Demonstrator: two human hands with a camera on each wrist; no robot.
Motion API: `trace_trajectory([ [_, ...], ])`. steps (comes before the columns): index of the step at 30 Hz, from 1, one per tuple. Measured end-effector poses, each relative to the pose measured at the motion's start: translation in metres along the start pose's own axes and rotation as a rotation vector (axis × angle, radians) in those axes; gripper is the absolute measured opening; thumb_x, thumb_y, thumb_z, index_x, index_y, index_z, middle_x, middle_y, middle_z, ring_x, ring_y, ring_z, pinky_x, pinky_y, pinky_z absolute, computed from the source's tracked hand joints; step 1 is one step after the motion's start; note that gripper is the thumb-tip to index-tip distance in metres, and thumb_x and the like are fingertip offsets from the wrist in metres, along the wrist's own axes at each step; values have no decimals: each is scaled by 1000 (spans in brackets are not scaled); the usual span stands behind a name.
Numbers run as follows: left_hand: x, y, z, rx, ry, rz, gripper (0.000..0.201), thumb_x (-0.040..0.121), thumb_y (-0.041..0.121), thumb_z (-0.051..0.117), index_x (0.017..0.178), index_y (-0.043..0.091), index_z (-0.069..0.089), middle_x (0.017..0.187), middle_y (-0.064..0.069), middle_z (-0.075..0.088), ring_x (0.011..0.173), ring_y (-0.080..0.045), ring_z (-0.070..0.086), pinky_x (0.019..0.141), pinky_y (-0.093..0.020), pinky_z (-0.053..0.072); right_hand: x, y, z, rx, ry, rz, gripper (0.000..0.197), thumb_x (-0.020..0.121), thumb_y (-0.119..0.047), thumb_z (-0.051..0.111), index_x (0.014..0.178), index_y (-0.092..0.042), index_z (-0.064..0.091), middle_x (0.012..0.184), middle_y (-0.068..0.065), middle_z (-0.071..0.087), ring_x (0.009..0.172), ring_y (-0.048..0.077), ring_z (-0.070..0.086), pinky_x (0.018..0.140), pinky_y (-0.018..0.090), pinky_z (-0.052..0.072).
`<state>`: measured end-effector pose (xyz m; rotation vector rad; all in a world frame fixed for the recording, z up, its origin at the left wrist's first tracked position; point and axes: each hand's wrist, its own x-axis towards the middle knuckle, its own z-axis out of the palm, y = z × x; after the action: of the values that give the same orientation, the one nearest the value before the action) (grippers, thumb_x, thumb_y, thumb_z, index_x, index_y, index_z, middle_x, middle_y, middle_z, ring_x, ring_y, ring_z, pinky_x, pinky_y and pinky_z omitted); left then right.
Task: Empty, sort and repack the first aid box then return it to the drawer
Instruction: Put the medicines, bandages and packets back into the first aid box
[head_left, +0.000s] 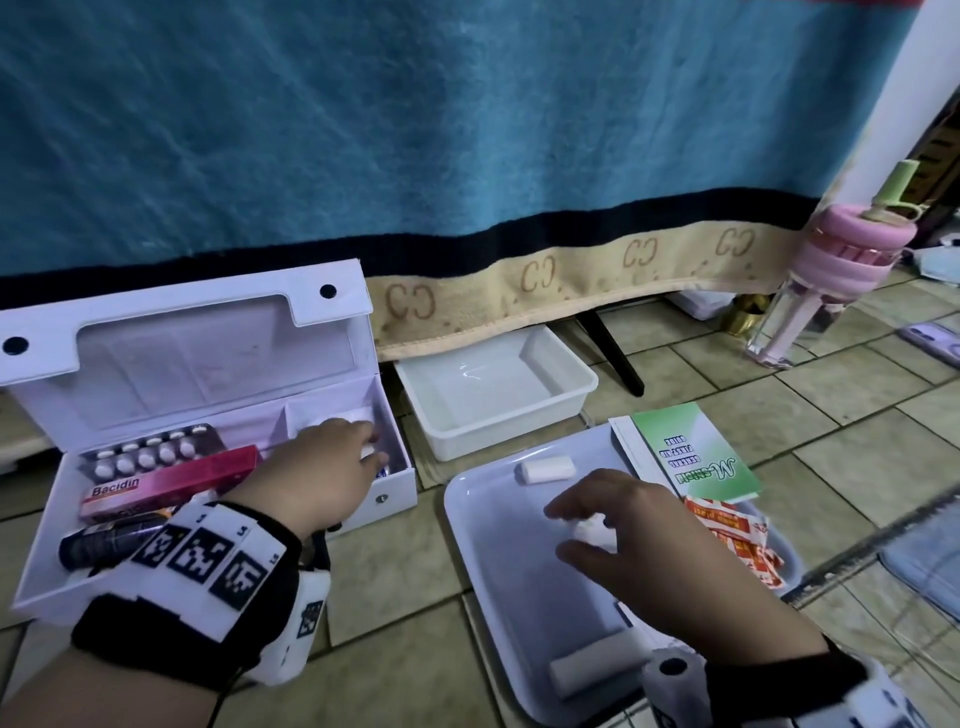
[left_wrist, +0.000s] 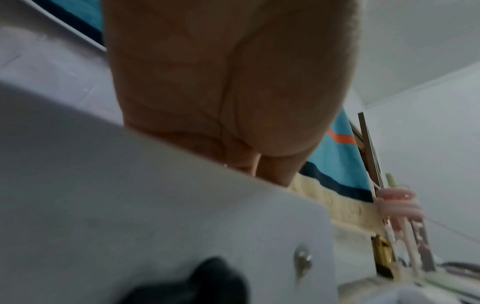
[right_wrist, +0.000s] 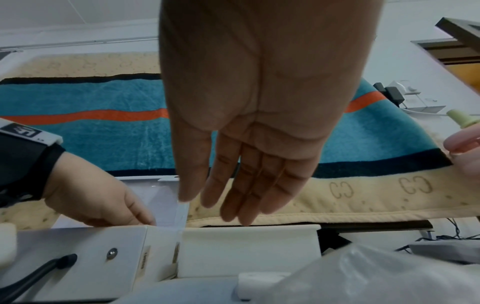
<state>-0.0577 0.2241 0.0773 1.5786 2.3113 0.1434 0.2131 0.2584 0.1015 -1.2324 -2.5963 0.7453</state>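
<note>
Home floor: tiles, hanging blanket.

White first aid box open on floor, lid upright, partly packed.

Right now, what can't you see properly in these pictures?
- Head view: what the left hand reaches for in the first aid box's right compartment; its fingers cover it.
- Head view: the white thing under the right hand on the tray, mostly covered by fingers.
- Left wrist view: blurred, palm and box wall block the contents.
- Head view: dark item beside the Bacidin box, label unreadable, wrist band overlaps.
</note>
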Motion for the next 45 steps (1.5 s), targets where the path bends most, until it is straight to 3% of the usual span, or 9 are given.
trace_trajectory([
  [6, 0, -3, 4, -49, 61, -15, 30, 95, 30, 42, 120, 19, 56, 125, -6, 54, 113, -25, 50, 94, -38, 43, -10, 7, 4, -149, -358, 47, 30, 61, -38, 80, 86, -45, 66, 87, -15, 54, 79, 1, 54, 72, 19, 47],
  [12, -19, 31, -3, -175, 448, 236, 20, 89, 19, 55, 107, 15, 62, 104, -1, 54, 107, -21, 48, 91, -31, 38, -10, 13, 13, -154, -344, 41, 24, 60, -41, 79, 76, -45, 62, 90, -14, 56, 82, 3, 55, 72, 18, 46],
  [17, -20, 65, 5, -147, 254, 450, 19, 91, 22, 49, 107, 17, 61, 108, 2, 51, 104, -16, 47, 91, -27, 39, -11, 13, 20, -152, -391, 33, 21, 56, -44, 80, 70, -43, 64, 90, -13, 60, 82, 3, 59, 68, 17, 46],
  [20, -9, 82, 21, -13, 58, 497, 26, 95, 21, 41, 115, 20, 57, 122, 0, 47, 117, -18, 42, 100, -33, 36, -10, 11, 22, -171, -373, -2, 15, 68, -39, 73, 82, -32, 72, 89, -8, 66, 81, 7, 61, 59, 13, 38],
  [24, 9, 95, 43, 127, -93, 534, 30, 97, 20, 38, 121, 23, 56, 139, 1, 37, 128, -22, 33, 103, -40, 36, -11, 7, 19, -195, -262, -82, 21, 81, -39, 62, 94, -27, 72, 96, -6, 60, 86, 9, 55, 66, 19, 38],
  [26, 16, 99, 49, 166, -104, 548, 30, 97, 21, 39, 122, 26, 55, 146, 3, 31, 130, -23, 31, 104, -41, 35, -15, 9, 16, -158, -249, -63, 28, 76, -46, 67, 99, -32, 69, 99, -9, 57, 88, 5, 52, 69, 17, 37],
  [29, 19, 104, 55, 210, -117, 577, 31, 96, 19, 40, 122, 24, 55, 147, 5, 30, 131, -22, 32, 102, -33, 34, -19, 15, 18, -203, -291, -54, 30, 74, -28, 68, 104, -32, 69, 108, -10, 54, 100, 10, 54, 81, 22, 42],
  [36, 11, 102, 58, 205, -78, 537, 29, 95, 18, 41, 116, 11, 60, 130, -4, 42, 117, -26, 43, 97, -36, 40, -15, 13, 28, -226, -235, -107, 24, 79, -27, 60, 102, -24, 67, 101, -2, 56, 101, 15, 52, 78, 25, 37],
  [45, -35, 64, 24, -143, 61, 499, 44, 94, 28, 49, 137, 19, 44, 145, 7, 21, 133, -10, 24, 110, -18, 20, 3, 0, 31, -92, -144, -188, 19, 90, -28, 54, 109, -31, 58, 108, -12, 55, 107, 8, 49, 92, 24, 39],
])
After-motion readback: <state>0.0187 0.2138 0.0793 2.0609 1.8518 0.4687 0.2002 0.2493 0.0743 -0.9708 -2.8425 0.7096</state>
